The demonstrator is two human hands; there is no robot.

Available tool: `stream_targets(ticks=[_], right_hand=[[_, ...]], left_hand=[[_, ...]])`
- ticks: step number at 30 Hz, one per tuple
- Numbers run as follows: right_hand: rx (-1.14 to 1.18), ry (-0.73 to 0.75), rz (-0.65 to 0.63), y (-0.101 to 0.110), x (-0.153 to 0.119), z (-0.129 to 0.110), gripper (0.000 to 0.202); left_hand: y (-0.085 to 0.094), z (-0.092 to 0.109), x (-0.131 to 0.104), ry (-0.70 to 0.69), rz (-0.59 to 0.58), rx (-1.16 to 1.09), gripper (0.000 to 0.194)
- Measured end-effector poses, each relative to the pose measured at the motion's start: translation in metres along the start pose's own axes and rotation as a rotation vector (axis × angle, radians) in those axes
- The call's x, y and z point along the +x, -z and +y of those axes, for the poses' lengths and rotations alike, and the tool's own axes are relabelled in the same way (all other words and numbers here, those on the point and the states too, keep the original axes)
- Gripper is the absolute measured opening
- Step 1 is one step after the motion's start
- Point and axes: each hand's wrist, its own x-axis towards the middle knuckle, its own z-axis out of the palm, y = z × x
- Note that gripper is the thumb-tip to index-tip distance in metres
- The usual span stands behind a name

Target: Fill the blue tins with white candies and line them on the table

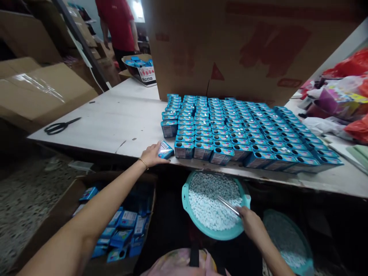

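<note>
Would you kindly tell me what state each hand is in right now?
Left hand: closed on a blue box.
Right hand: closed, holding a metal utensil over the basin.

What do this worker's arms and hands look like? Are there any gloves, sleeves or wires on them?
Both the left hand and right hand are human and ungloved, on bare forearms with no sleeves or wires in view. A thin, gold-coloured bracelet circles the left wrist; none shows on the right.

Workshop: cartons [71, 81], rows of blue boxes [184, 150]
</note>
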Motion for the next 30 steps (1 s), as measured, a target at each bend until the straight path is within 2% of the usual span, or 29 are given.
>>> stream_targets(ticks=[2,4,6,8,10,11,15,17,20,23,27,30], right_hand=[[-0.018,0.044,-0.055,0.004,0.009,0.003,0.038],[-0.034,0.06,-0.096,0.009,0.016,0.006,0.037],[-0.04,0.057,-0.119,0.014,0.021,0.007,0.037],[-0.037,0.063,-0.124,0.017,0.024,0.007,0.037],[-0.037,0.074,-0.115,0.017,0.024,0.007,0.037],[-0.047,0.077,-0.11,0.017,0.024,0.007,0.036],[-0.18,0.086,-0.096,0.017,0.027,0.007,0.033],[-0.248,0.093,-0.083,0.018,0.031,0.008,0.03],[-0.197,0.08,-0.07,0.016,0.037,0.005,0.028],[-0.083,0.033,-0.076,0.003,0.045,-0.011,0.028],[0.058,-0.014,-0.084,-0.03,0.059,-0.046,0.031],[0.191,0.001,-0.079,-0.049,0.069,-0.067,0.035]], left_hand=[[-0.008,0.012,-0.026,-0.057,0.085,-0.041,0.103],[-0.014,0.023,-0.051,-0.079,0.114,-0.239,0.1],[-0.019,0.031,-0.079,-0.031,0.011,-0.576,0.09],[-0.025,0.038,-0.107,0.058,-0.176,-0.937,0.075],[-0.03,0.046,-0.133,0.097,-0.31,-1.199,0.072],[-0.033,0.051,-0.143,0.096,-0.336,-1.27,0.074],[-0.045,0.069,-0.163,0.086,-0.359,-1.281,0.098],[-0.053,0.072,-0.167,0.107,-0.394,-1.292,0.1],[-0.07,0.068,-0.176,0.181,-0.492,-1.396,0.084],[-0.092,0.06,-0.192,0.292,-0.564,-1.475,0.071],[-0.12,0.053,-0.205,0.477,-0.536,-1.39,0.049],[-0.127,0.057,-0.202,0.527,-0.49,-1.353,0.039]])
